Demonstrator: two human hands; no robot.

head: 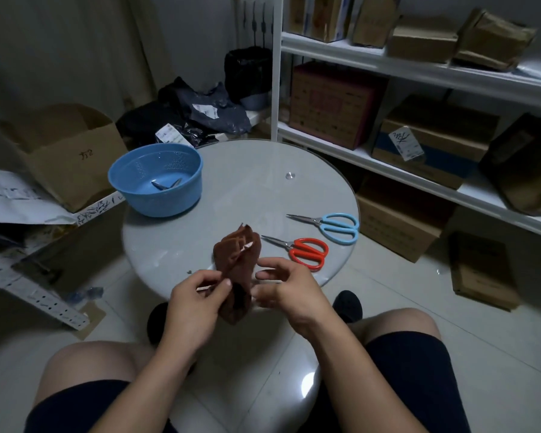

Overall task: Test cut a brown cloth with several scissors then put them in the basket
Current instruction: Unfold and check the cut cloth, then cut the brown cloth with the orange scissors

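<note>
My left hand (194,303) pinches the lower part of a crumpled brown cloth (237,254) and holds it up over the near edge of the round glass table (247,189). The cloth shows several slits near its top. Just right of the cloth my right hand (286,287) hovers with loosely curled fingers and holds nothing. Red-handled scissors (306,251) lie on the table to the right of the cloth, and blue-handled scissors (334,226) lie beyond them. A blue basket (181,195) stands at the table's far left with one small metal pair of scissors (166,184) inside.
White shelving (419,67) loaded with cardboard boxes fills the right side. An open cardboard box (66,151) and dark plastic bags (200,114) sit behind the table on the left. More boxes stand on the tiled floor at right. My knees are below the table edge.
</note>
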